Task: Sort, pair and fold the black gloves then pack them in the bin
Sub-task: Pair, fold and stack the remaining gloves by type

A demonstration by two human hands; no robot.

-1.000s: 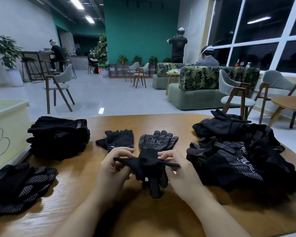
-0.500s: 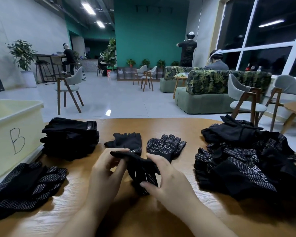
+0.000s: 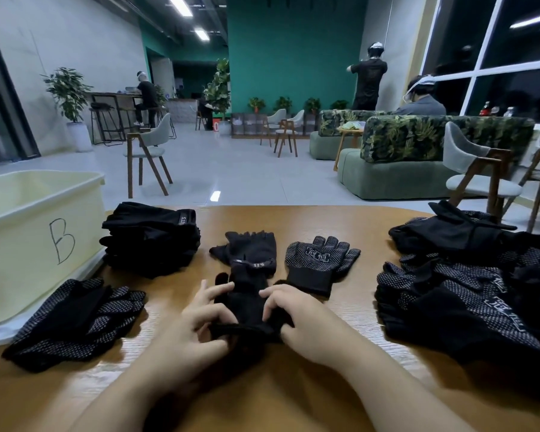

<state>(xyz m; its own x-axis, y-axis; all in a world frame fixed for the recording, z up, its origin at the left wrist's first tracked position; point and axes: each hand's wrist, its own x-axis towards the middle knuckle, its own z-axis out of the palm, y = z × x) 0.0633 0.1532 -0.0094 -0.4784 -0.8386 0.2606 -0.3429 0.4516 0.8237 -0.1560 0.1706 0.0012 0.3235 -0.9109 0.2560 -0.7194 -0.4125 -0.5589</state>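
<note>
A plain black glove (image 3: 247, 302) lies on the wooden table (image 3: 293, 397) in front of me. My left hand (image 3: 197, 325) and my right hand (image 3: 296, 319) both pinch its near cuff edge, fingers curled on the fabric. Just beyond it lie a plain black glove (image 3: 250, 249) and a dotted glove (image 3: 320, 261), flat side by side. A cream bin (image 3: 28, 232) marked "B" stands at the left. A stack of folded plain gloves (image 3: 152, 238) sits beside the bin. Folded dotted gloves (image 3: 75, 319) lie in front of the bin. An unsorted glove heap (image 3: 474, 285) fills the right.
The table's far edge runs behind the gloves, with chairs (image 3: 147, 151) and a sofa (image 3: 418, 157) on the floor beyond. Several people stand or sit far back in the room. Bare wood shows near me between my forearms.
The glove I held up in the air has come down flat onto the table. Both hands moved to its near cuff edge. The view has shifted right, showing more of the bin.
</note>
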